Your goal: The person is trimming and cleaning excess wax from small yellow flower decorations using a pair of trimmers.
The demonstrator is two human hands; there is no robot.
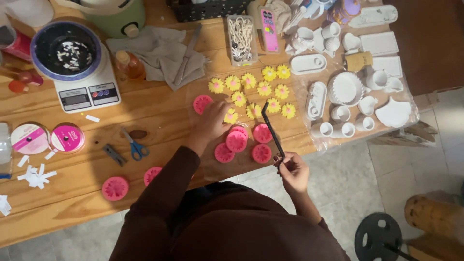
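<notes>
My left hand [213,121] reaches over the wooden table [72,193], fingers resting on a yellow flower piece [231,117] beside a pink round mould [202,103]. More yellow flower pieces [264,89] lie in rows on a clear plastic sheet [212,166]. Several pink moulds [237,141] sit just below my left hand. My right hand [291,170] hangs off the table's front edge and grips a thin black tool [272,129] that angles up over the moulds.
White plaster casts [346,88] fill the right end. A kitchen scale [87,92] carries a dark bowl [66,50]. Blue scissors [134,145], a clip, ribbon spools [66,137], two more pink moulds [115,188] and a grey cloth [162,55] lie left.
</notes>
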